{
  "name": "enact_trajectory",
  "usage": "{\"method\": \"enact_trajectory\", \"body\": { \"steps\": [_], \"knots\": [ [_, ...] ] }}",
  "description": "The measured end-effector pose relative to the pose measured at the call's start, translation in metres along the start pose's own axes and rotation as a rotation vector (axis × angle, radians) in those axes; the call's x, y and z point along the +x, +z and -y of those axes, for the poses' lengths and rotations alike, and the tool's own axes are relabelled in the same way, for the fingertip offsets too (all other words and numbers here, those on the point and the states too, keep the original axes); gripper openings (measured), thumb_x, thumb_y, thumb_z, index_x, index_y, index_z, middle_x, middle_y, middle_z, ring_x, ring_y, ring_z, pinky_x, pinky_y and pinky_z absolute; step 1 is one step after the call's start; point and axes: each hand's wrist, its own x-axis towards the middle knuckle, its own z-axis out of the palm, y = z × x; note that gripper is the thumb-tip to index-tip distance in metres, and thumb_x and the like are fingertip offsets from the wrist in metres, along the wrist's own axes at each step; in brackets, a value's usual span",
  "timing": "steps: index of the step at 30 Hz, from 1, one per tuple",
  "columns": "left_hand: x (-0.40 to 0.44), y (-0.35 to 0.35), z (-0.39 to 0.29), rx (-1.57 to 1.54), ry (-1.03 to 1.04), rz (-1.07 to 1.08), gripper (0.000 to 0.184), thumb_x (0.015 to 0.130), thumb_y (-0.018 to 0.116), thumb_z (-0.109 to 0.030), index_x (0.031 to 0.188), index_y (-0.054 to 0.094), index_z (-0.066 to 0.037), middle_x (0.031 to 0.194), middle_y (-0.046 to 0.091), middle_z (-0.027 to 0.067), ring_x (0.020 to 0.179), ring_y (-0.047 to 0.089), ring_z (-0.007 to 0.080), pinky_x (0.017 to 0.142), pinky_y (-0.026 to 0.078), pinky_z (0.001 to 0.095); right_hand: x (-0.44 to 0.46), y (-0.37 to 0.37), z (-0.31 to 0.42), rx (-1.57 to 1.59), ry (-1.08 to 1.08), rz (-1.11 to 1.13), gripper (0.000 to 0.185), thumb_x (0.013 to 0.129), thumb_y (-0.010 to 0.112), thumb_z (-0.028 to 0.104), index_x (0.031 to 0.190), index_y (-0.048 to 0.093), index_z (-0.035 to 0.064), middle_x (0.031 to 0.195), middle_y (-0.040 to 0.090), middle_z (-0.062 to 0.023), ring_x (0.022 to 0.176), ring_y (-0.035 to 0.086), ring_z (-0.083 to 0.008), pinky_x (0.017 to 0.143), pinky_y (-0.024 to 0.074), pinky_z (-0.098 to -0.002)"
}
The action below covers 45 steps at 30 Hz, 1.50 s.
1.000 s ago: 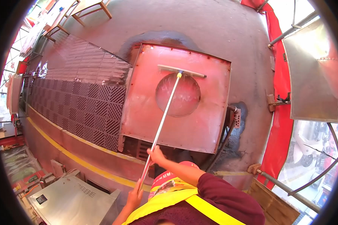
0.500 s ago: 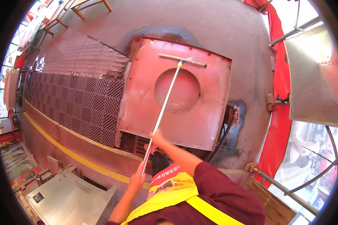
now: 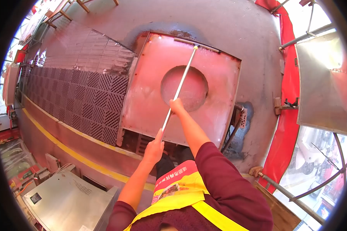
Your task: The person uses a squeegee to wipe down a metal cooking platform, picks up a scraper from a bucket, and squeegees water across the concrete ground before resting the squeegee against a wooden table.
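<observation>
A long-handled squeegee (image 3: 186,73) reaches away from me over a square metal-topped table (image 3: 142,104). Its wide head lies along the table's far edge. Around the lower part of the pole my left hand (image 3: 154,149) is closed, near the table's front edge. Farther up, my right hand (image 3: 176,105) grips the same pole, just short of the round recess (image 3: 185,86) in the tabletop. The surface looks wet and reflects red light. I wear a yellow and red apron (image 3: 177,184).
Dark plastic grid mats (image 3: 77,100) cover the floor to the left. At lower left stands a metal cabinet (image 3: 65,200). A red curtain edge (image 3: 289,84) and metal poles run along the right. Wet floor patches lie behind and right of the table.
Both hands have pushed the squeegee forward, away from me. Its head has slid from above the round recess to the far edge of the tabletop.
</observation>
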Motion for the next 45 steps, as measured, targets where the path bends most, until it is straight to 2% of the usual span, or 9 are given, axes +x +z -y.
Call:
{"method": "enact_trajectory", "body": {
  "steps": [3,12,17,21,26,29,33,38,45],
  "knots": [
    [-0.021,0.007,0.012,0.030,-0.071,0.046,0.056,0.080,0.047,-0.010,0.131,0.025,-0.012,0.093,0.052,0.0286,0.085,0.053,0.0408,0.069,0.042,0.0419,0.019,0.032,-0.061,0.060,-0.100,0.095,0.039,0.078,0.046,0.021,0.097,0.036,-0.0111,0.069,0.055,-0.0240,0.047,0.057,-0.0338,0.036,0.0478,-0.0408],
    [-0.225,-0.012,0.073,-0.024,-0.122,0.024,0.058,0.078,0.049,-0.008,0.131,0.028,-0.017,0.109,0.050,0.0236,0.091,0.052,0.0410,0.072,0.044,0.0432,-0.198,0.089,-0.119,0.159,0.067,0.340,0.035,0.081,0.053,0.023,0.093,0.032,-0.0029,0.062,0.054,-0.0162,0.041,0.056,-0.0257,0.033,0.0482,-0.0339],
    [-0.092,0.003,0.041,-0.109,-0.024,-0.011,0.054,0.080,0.047,-0.008,0.130,0.030,-0.014,0.097,0.053,0.0260,0.083,0.052,0.0418,0.069,0.043,0.0434,-0.073,0.054,-0.078,0.015,-0.246,-0.025,0.034,0.079,0.051,0.025,0.093,0.037,-0.0037,0.065,0.053,-0.0179,0.043,0.055,-0.0287,0.034,0.0451,-0.0396],
    [-0.003,0.007,-0.003,0.013,0.001,-0.001,0.055,0.079,0.048,-0.010,0.130,0.028,-0.014,0.083,0.054,0.0265,0.077,0.052,0.0431,0.067,0.041,0.0465,-0.016,-0.008,0.001,-0.024,0.020,0.040,0.033,0.081,0.047,0.023,0.093,0.037,-0.0066,0.064,0.055,-0.0195,0.046,0.058,-0.0305,0.036,0.0481,-0.0387],
    [-0.081,0.009,0.034,0.039,-0.140,0.108,0.058,0.079,0.046,-0.007,0.132,0.023,-0.015,0.096,0.055,0.0226,0.084,0.053,0.0416,0.071,0.043,0.0416,-0.033,0.066,-0.110,-0.035,-0.127,-0.068,0.034,0.082,0.047,0.022,0.094,0.033,-0.0053,0.062,0.052,-0.0184,0.044,0.056,-0.0315,0.032,0.0466,-0.0392],
    [-0.180,-0.009,0.061,-0.002,-0.115,0.074,0.062,0.076,0.049,-0.005,0.132,0.025,-0.017,0.113,0.050,0.0187,0.095,0.052,0.0388,0.076,0.044,0.0407,-0.116,0.111,-0.172,0.048,0.021,0.275,0.041,0.081,0.050,0.022,0.102,0.026,-0.0046,0.065,0.051,-0.0185,0.044,0.057,-0.0280,0.030,0.0467,-0.0367],
    [-0.220,-0.025,0.063,0.020,-0.103,0.034,0.061,0.074,0.051,-0.004,0.130,0.031,-0.017,0.114,0.048,0.0204,0.097,0.050,0.0383,0.076,0.044,0.0411,-0.200,0.093,-0.122,0.267,0.083,0.276,0.038,0.078,0.056,0.021,0.095,0.034,-0.0057,0.073,0.053,-0.0209,0.044,0.057,-0.0284,0.031,0.0446,-0.0338],
    [-0.088,0.004,0.034,-0.124,0.011,-0.020,0.054,0.079,0.047,-0.008,0.130,0.031,-0.015,0.087,0.053,0.0266,0.079,0.053,0.0426,0.064,0.041,0.0457,-0.075,0.046,-0.079,0.016,-0.192,-0.057,0.033,0.080,0.050,0.026,0.091,0.037,-0.0019,0.071,0.053,-0.0188,0.050,0.055,-0.0310,0.041,0.0458,-0.0401],
    [-0.026,-0.001,0.011,0.001,-0.053,0.047,0.057,0.077,0.049,-0.007,0.129,0.031,-0.017,0.082,0.053,0.0277,0.077,0.053,0.0419,0.063,0.041,0.0463,-0.026,0.010,-0.028,0.054,0.048,0.034,0.033,0.079,0.044,0.019,0.089,0.039,-0.0122,0.065,0.056,-0.0239,0.044,0.057,-0.0330,0.034,0.0474,-0.0392]
  ]
}}
